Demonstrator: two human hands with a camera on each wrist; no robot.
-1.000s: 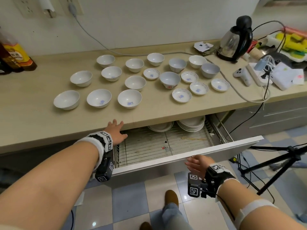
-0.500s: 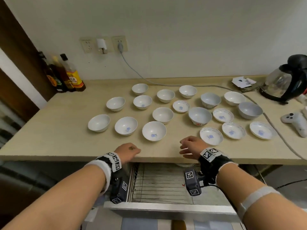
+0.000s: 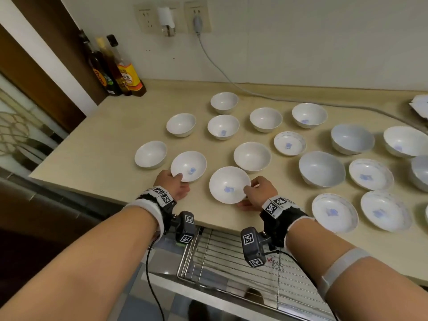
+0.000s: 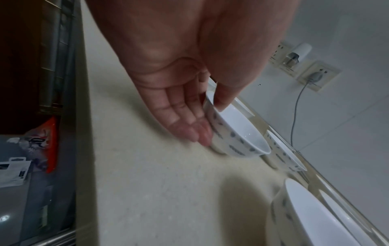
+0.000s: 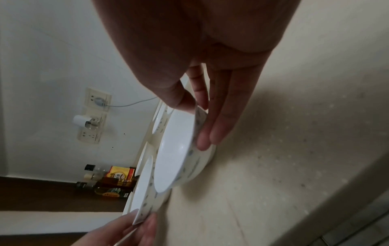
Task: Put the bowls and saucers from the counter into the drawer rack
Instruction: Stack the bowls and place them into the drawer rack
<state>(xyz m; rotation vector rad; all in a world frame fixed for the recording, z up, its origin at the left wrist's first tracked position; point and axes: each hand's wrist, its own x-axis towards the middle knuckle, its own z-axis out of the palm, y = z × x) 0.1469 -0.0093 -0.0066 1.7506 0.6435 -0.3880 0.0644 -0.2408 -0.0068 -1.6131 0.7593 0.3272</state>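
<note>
Each hand pinching an empty bowl [image 3: 188, 166] — rims.

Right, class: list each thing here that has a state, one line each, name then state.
Left hand: pinches the rim of the left bowl.
Right hand: pinches the rim of the near bowl.
Left bowl: upright, gripped, tilted on the counter.
Near bowl: gripped, tilted up off the counter.
Drawer rack: pulled open.
Grey plug: plugged into the wall socket.
</note>
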